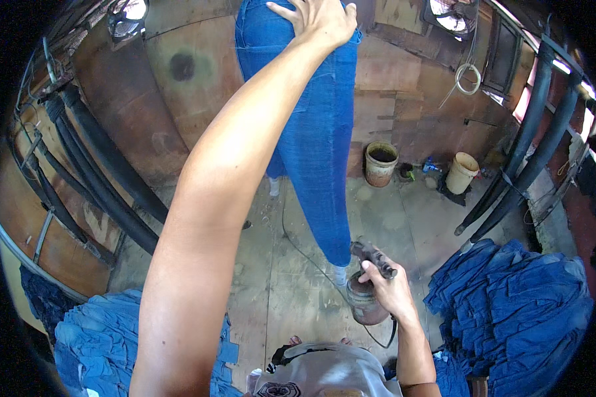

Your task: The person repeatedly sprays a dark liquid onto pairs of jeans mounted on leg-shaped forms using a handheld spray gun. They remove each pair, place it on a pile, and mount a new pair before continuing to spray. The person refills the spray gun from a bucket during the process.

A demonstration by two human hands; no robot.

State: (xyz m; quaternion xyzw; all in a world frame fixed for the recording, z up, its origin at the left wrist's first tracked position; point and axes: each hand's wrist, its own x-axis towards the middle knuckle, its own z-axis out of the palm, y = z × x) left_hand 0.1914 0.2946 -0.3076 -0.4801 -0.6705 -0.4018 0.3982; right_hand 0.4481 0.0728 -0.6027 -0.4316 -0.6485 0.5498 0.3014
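In front of me stands a pair of blue jeans [318,139], upright, waist at the top of the view. Their legs look filled out, and a pale foot-like end shows below the nearer hem. My left hand [318,23] lies on the upper part near the waist, fingers spread; some fingertips are cut off by the view's edge. Low down, my right hand [391,288] is closed around a dark spray gun [371,255], its nozzle end close beside the hem. Under the gun hangs a stained round cup [367,308], and a thin dark hose curves away below it.
Piles of blue denim lie at the lower left [102,337] and lower right [510,311]. Two stained buckets [381,173] [462,173] stand by the far wall. Thick dark hoses [112,165] [530,139] slant down on both sides. A thin cable [298,245] crosses the floor.
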